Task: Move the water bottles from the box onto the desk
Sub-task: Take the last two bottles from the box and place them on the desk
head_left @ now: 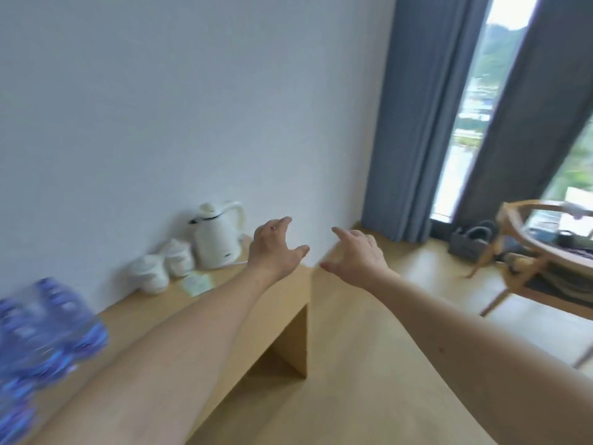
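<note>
Reaching forward, I have both arms stretched out over the far end of the tabletop [282, 303]. My left hand [274, 248] hangs above its end edge with fingers spread apart and nothing in it. My right hand [356, 252] is just beside it, past the end of the tabletop and over the wooden floor [369, 364], fingers also spread and empty. The water bottles [45, 329] stand grouped on the tabletop at the lower left, well apart from both hands; they are clear with blue labels, but motion blur smears them and I cannot read any writing. Farther along the tabletop, against the wall, sits a white kettle [218, 236] with a small dark mark near its base that is too small to read. Two white lidded cups [163, 268] stand beside it, and a pale card [197, 284] lies flat in front of them, its print illegible.
</note>
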The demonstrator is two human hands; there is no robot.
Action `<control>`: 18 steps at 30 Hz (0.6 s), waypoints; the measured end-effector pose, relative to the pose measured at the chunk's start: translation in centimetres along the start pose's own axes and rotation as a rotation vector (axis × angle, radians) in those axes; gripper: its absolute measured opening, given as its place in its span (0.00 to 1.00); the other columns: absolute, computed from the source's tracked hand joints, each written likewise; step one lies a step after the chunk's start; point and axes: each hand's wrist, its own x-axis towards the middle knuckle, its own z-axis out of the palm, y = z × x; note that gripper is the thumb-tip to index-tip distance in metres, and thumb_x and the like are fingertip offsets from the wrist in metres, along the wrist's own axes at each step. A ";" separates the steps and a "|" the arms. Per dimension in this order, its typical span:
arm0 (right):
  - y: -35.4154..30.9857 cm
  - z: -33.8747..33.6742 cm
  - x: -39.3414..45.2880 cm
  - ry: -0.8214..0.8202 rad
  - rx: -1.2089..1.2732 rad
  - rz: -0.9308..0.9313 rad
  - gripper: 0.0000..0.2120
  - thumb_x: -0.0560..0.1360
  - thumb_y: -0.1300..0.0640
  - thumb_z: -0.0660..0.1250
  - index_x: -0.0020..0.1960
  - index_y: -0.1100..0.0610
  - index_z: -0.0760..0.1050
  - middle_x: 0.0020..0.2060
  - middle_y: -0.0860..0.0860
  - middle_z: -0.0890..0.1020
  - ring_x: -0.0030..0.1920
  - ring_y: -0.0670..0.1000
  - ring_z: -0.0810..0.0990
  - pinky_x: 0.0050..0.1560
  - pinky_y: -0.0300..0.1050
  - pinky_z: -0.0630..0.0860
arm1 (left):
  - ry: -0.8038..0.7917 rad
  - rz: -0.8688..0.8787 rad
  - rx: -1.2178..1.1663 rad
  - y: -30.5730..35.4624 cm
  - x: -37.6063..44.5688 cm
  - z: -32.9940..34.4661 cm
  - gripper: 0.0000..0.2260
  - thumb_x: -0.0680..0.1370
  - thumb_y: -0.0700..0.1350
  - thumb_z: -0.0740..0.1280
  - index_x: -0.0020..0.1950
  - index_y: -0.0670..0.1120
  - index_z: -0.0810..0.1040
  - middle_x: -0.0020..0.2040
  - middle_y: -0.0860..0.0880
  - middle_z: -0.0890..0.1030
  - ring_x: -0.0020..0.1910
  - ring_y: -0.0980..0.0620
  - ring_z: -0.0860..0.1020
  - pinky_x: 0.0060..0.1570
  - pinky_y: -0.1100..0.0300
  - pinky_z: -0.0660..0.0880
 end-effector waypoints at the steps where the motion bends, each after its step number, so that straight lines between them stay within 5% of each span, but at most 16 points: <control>1: 3.0 -1.7 -0.1 0.024 -0.008 0.045 0.40 0.73 0.39 0.71 0.80 0.46 0.57 0.75 0.51 0.67 0.75 0.58 0.63 0.71 0.54 0.65 | -0.030 0.049 -0.017 3.1 1.0 2.1 0.34 0.74 0.59 0.71 0.77 0.51 0.64 0.75 0.48 0.68 0.75 0.45 0.62 0.71 0.50 0.64; 18: 43.0 -20.3 -6.0 0.361 -0.074 0.810 0.35 0.73 0.43 0.71 0.77 0.46 0.64 0.70 0.52 0.73 0.67 0.57 0.69 0.66 0.55 0.70 | -0.449 0.755 -0.180 46.8 6.9 32.9 0.33 0.72 0.60 0.72 0.75 0.55 0.67 0.71 0.51 0.73 0.71 0.46 0.68 0.70 0.44 0.69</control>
